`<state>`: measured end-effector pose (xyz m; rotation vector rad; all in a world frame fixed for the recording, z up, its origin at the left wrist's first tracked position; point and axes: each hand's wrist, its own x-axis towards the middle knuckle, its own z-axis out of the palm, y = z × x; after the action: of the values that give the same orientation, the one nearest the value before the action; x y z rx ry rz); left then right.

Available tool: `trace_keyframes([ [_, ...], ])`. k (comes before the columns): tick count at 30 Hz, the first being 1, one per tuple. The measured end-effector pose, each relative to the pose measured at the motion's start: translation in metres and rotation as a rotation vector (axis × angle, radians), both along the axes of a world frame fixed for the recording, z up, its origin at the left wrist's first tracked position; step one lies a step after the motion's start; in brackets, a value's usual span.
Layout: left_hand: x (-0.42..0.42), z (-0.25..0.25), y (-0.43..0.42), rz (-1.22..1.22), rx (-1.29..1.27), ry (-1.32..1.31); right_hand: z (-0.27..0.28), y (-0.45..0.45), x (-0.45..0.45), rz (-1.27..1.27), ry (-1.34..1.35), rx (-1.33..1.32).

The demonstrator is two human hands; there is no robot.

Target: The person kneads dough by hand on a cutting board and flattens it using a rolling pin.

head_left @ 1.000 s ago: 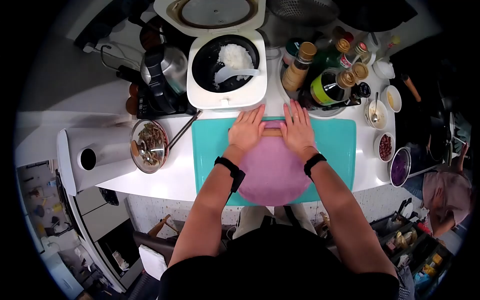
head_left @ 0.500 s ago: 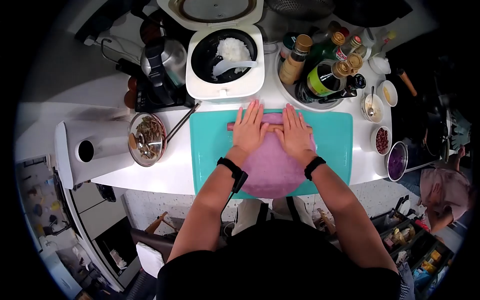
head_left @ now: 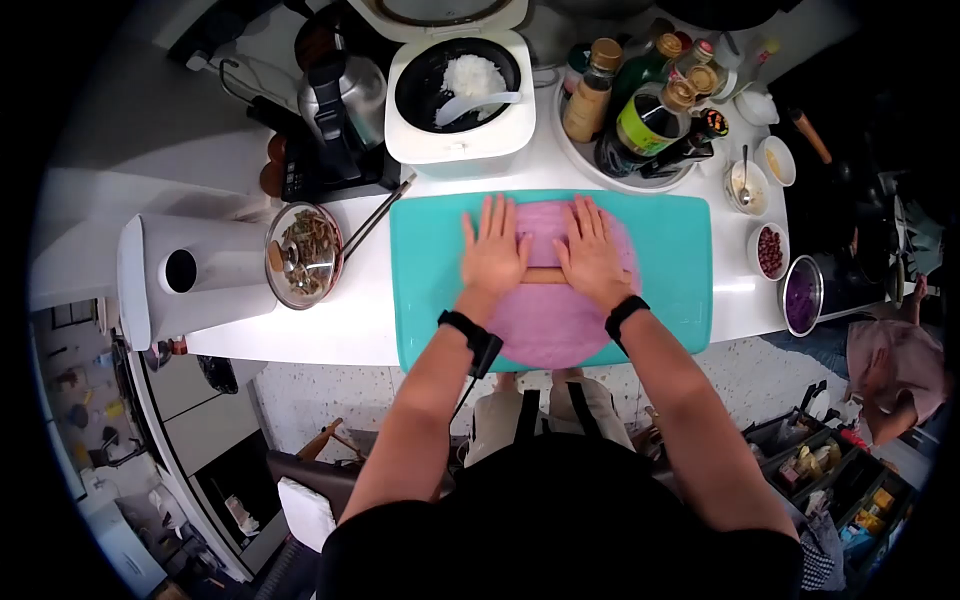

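Note:
A wide, flat round of purple dough lies on a teal mat, its near edge close to the mat's front edge. Across the dough's middle rests a wooden rolling pin. My left hand lies flat on the pin's left part, fingers stretched forward. Over its right part, my right hand presses in the same way, palm down and fingers out. Both palms hide the pin's ends for the most part. Neither hand wraps around it.
Behind the mat stands an open rice cooker with rice and a paddle. A tray of bottles is at the back right. Chopsticks and a lidded glass bowl sit left; small bowls right. Another person is at far right.
Both hands and the rolling pin have moved back toward me, from the dough's far edge to its middle. More dough shows beyond the pin. The camera view has shifted slightly.

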<state>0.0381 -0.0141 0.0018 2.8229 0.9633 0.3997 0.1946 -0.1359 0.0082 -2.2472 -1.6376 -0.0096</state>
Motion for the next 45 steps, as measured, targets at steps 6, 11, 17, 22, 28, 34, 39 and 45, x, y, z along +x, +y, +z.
trace_keyframes([
  [6, -0.085, -0.001, -0.093, -0.132, -0.232, -0.033, -0.009, -0.106, -0.079, 0.018, 0.101, -0.195],
  [11, -0.113, 0.035, -0.114, -0.183, -0.372, -0.05, 0.012, -0.137, -0.104, 0.035, 0.153, -0.246],
  [17, -0.064, 0.005, -0.066, -0.09, -0.129, 0.01, -0.002, -0.082, -0.066, -0.14, 0.03, -0.172],
  [22, -0.094, 0.009, -0.111, -0.186, -0.138, 0.145, 0.002, -0.125, -0.102, -0.158, -0.025, -0.252],
  [28, -0.131, 0.025, -0.144, -0.3, -0.17, 0.111, 0.001, -0.175, -0.127, -0.086, 0.047, -0.2],
  [34, -0.142, 0.051, -0.132, -0.433, -0.557, 0.262, 0.002, -0.217, -0.118, 0.031, -0.012, -0.178],
  [39, -0.064, 0.104, -0.112, -0.513, -0.233, -0.073, 0.08, -0.212, -0.058, -0.383, 0.188, -0.455],
  [45, 0.04, 0.065, -0.026, -0.184, -0.496, -0.003, 0.011, -0.241, 0.03, -0.63, 0.016, -0.077],
])
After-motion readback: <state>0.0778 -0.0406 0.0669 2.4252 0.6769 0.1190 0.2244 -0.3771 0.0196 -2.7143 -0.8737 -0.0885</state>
